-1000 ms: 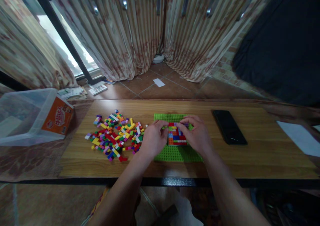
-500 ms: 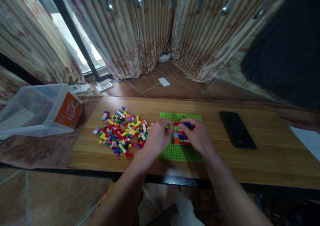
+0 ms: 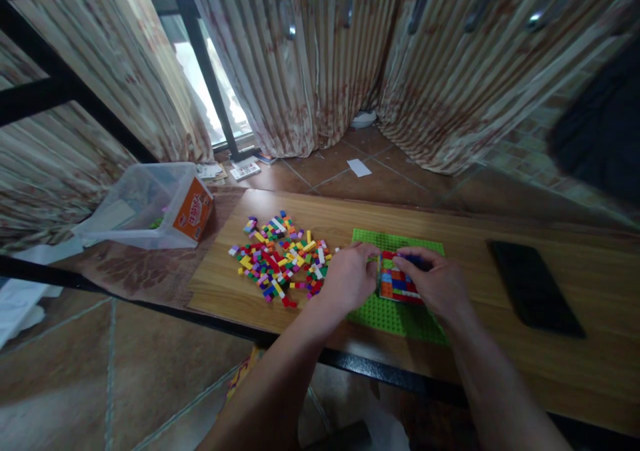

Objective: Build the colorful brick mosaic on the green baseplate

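Observation:
A flat build of colourful toy bricks [image 3: 393,283], in rows of red, orange, blue and white, sits on a green studded baseplate [image 3: 395,321]. My left hand [image 3: 350,276] is at the build's left edge, thumb and fingers drawn together; whatever lies between the tips is too small to make out. From the right, my right hand [image 3: 437,279] grips the build, its thumb over the upper red bricks and its fingers curled round the far side, covering the right part. A dark blue or purple patch shows beneath those fingers.
Left of the baseplate spreads a pile of loose bricks [image 3: 280,261]. A clear plastic bin [image 3: 145,208] with an orange label stands beyond the wooden board's [image 3: 220,291] left end. On the right lies a black phone [image 3: 535,288]. The table's dark front edge [image 3: 370,364] runs below my forearms.
My view has turned left, so the table and hands appear farther right and tilted. Both hands stay at the brick build, with little visible finger movement.

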{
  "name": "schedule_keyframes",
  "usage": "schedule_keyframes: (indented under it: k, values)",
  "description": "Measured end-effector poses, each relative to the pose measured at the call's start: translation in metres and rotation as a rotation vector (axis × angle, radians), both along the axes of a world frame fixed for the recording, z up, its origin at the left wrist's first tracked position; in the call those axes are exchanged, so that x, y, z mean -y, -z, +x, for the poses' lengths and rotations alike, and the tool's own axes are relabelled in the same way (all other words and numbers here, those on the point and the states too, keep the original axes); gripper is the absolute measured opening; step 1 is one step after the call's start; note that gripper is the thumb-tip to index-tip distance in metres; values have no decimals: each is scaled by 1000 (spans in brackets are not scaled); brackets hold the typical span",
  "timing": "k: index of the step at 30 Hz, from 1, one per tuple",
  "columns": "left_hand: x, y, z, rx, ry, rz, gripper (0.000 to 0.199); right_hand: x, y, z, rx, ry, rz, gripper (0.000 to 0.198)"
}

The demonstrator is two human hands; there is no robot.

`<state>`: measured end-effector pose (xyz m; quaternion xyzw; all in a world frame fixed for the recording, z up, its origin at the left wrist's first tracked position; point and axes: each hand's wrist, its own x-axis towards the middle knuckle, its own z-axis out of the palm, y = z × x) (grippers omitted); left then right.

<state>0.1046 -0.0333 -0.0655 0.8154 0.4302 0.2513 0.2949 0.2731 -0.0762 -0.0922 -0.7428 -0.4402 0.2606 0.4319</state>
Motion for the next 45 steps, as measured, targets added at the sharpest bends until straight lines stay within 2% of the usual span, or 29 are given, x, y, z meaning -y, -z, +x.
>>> schedule_keyframes:
  k: [4, 9, 13, 17, 20, 25, 33, 39, 42, 45]
  values:
    - [-12, -5, -15, 14, -61, 7, 25, 0, 0, 0, 4, 6, -6, 37]
    - [-39, -12, -65, 54, -274, 3, 23, 1, -1, -1, 26, -35, 38, 35]
    - [-52, -17, -108, -147, -314, -62, 21, 0, -5, -3, 65, -37, 50, 30]
    - [-52, -19, -130, -244, -356, -187, 31, 1, -6, -3, 55, -42, 54, 29]
    - [-52, -17, -136, -301, -337, -213, 31, 1, -7, -1, -28, -47, 34, 32]
    - [-55, -12, -136, -343, -352, -198, 22, 1, -9, 3, -189, 49, 118, 37]
    - [-52, -16, -134, -370, -404, -185, 14, 2, -8, 3, 17, 25, 78, 39]
    - [-49, -14, -130, -325, -380, -232, 20, 3, -10, 3, 21, 35, 76, 38]
    - [-47, -16, -126, -338, -356, -224, 15, 4, -11, 3, 5, 29, 71, 38]
    - [-48, -19, -125, -253, -335, -220, 12, 3, -11, 4, 8, 45, 73, 38]
